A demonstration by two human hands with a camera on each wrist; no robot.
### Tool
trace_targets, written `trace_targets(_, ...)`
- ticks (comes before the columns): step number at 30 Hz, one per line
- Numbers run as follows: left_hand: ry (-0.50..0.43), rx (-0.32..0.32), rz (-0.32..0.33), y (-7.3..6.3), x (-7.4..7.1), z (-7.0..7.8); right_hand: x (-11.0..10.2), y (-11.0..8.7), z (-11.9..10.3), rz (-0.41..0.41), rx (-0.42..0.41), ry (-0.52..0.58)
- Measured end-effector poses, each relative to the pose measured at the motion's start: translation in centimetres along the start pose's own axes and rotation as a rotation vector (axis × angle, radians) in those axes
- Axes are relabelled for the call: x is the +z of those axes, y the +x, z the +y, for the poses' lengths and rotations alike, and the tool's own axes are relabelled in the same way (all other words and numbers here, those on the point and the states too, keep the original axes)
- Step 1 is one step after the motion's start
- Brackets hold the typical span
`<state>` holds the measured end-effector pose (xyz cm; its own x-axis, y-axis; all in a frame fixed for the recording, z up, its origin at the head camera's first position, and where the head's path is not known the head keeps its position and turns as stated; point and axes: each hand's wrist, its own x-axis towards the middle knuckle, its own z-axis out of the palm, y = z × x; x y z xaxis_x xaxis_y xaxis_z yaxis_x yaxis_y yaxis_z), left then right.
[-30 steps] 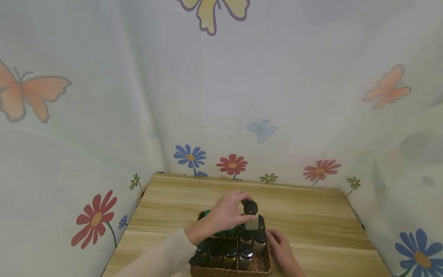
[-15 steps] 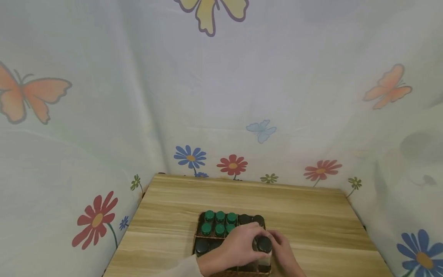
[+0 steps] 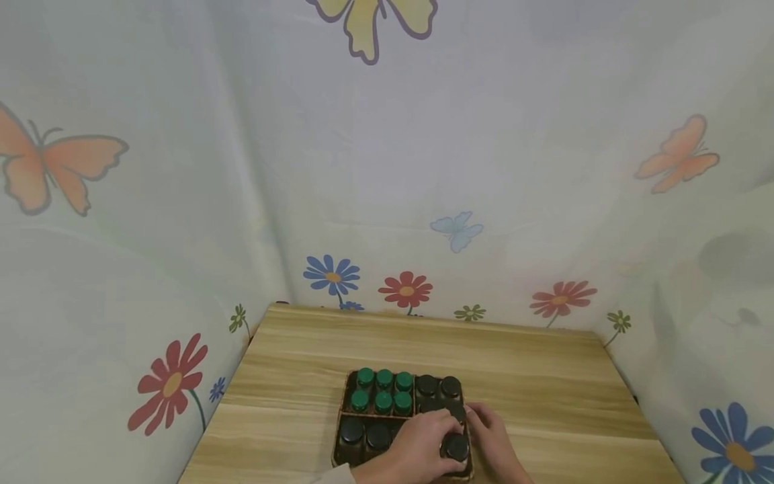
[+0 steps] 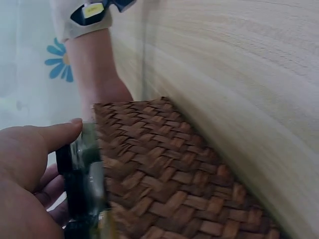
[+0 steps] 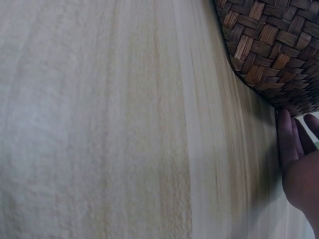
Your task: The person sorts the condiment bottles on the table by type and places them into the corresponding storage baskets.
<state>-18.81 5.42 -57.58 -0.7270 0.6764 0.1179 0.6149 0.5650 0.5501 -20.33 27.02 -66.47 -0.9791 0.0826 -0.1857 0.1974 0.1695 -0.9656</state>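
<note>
1. My left hand [image 3: 417,452] sits at the bottom centre of the head view, fingers curled round a black-capped jar [image 3: 456,447] that I hold by its top.
2. That jar stands in the near right corner of the woven basket [image 3: 340,457], low in the frame, beside my other hand.
3. In the left wrist view the same jar [image 4: 82,189] shows at the lower left, my thumb along its glass side, with the basket's brown weave [image 4: 164,179] filling the middle of the picture.
4. My right hand [image 3: 492,440] rests against the basket's right side, fingers relaxed and fairly straight, holding nothing.
5. In the right wrist view my fingertips [image 5: 286,134] lie at the right edge, just below the basket's wall [image 5: 269,45] in the upper right corner.
6. 6 green-capped jars [image 3: 383,390] fill the far left compartment, in 2 rows of 3.
7. More black-capped jars stand in the far right compartment [image 3: 439,387] and in the near left one [image 3: 365,433].
8. The basket sits on a wooden table [image 3: 544,376], with a curtain of flowers and butterflies [image 3: 181,202] behind it.
</note>
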Motion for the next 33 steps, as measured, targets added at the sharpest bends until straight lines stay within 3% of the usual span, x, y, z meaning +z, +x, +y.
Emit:
trace_targets(8, 0.092, -0.011, -0.045, 0.4, 0.9, -0.3, 0.0, -0.1, 0.1, 0.014, -0.011, 0.003)
trace_targets(16, 0.142, 0.002, -0.033, 0.4, 0.9, 0.0, -0.5, 0.1, 0.1, -0.020, 0.002, -0.005)
trace_targets(23, 0.171, 0.001, -0.093, 0.4, -0.1, 1.0, -0.6, 0.4, 0.5, -0.036, 0.038, -0.036)
trace_targets(28, 0.217, 0.040, -0.086, 0.7, -0.9, 1.1, -0.8, 0.4, 0.4, -0.038, 0.040, -0.028)
trace_targets(33, 0.151, 0.073, -0.079, 0.4, -3.2, 1.5, -1.4, -0.1, -0.5, -0.069, 0.015, -0.044)
